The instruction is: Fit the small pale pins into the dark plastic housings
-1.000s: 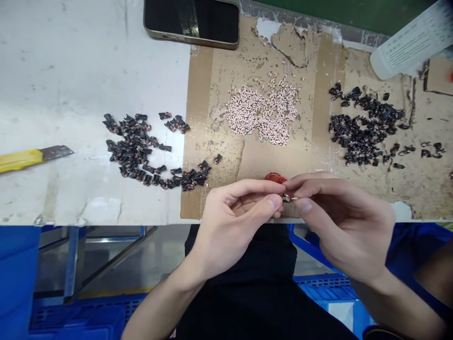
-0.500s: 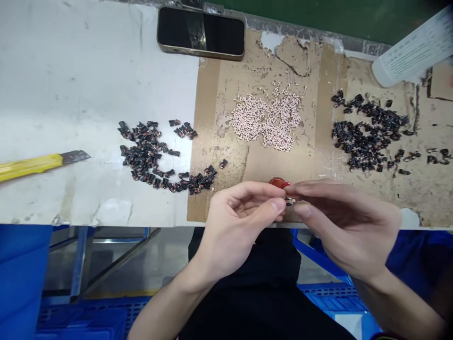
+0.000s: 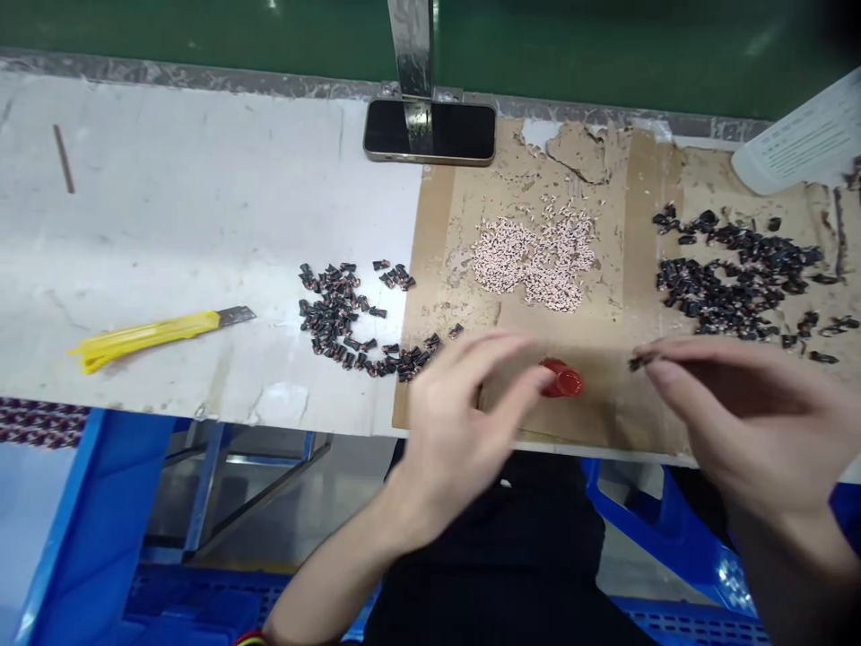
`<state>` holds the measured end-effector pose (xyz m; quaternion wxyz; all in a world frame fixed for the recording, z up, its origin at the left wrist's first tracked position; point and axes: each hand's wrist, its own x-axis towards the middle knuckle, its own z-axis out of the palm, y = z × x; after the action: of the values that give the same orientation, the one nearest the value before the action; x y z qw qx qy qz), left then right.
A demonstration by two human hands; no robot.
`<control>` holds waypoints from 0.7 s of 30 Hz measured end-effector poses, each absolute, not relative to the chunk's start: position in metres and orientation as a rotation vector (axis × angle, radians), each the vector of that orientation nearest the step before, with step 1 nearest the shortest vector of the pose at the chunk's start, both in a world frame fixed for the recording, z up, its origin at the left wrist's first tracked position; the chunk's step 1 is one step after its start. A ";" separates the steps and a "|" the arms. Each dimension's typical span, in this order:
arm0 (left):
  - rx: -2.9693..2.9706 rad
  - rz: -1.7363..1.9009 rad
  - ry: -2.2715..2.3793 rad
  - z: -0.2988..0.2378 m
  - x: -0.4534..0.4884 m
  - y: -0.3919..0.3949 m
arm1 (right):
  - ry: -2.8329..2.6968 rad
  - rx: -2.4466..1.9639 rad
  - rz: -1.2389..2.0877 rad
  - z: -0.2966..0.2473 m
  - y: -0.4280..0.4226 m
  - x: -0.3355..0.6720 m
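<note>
My right hand (image 3: 733, 413) pinches a small black part (image 3: 638, 362) between thumb and forefinger, over the cardboard sheet (image 3: 619, 413). My left hand (image 3: 464, 422) hovers near the table's front edge, blurred by motion, with its fingers loosely curled and apart. A small red cap (image 3: 561, 380) lies on the cardboard between the two hands. A pile of black parts with copper ends (image 3: 353, 318) lies left of my left hand. A heap of tiny pale pink pieces (image 3: 531, 260) sits in the middle of the cardboard. Another pile of black parts (image 3: 740, 278) lies at the right.
A yellow utility knife (image 3: 154, 334) lies on the white tabletop at the left. A phone (image 3: 430, 132) rests face up at the back beneath a metal post. A white bottle (image 3: 800, 144) lies at the far right. Blue crates (image 3: 188, 610) stand under the table.
My hands have parted: the right hand carried the small black part to the right, and the left hand let go and drew back left. The camera tilted up and left.
</note>
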<state>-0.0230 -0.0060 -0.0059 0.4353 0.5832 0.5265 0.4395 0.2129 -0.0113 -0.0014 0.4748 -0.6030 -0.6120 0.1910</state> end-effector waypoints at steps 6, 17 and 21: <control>2.448 0.676 1.704 -0.027 -0.063 0.019 | -1.768 -1.996 -0.173 -0.020 0.016 0.300; 2.457 0.448 1.504 -0.022 -0.057 0.023 | -2.251 -1.435 0.041 -0.009 0.067 0.200; 2.068 0.882 1.559 -0.017 -0.055 0.015 | -2.404 -1.449 0.063 -0.014 0.081 0.176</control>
<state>-0.0552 0.0146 -0.0165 0.2015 0.7403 0.5583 0.3158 0.1762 0.0809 -0.0141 0.1662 -0.5088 -0.8444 0.0220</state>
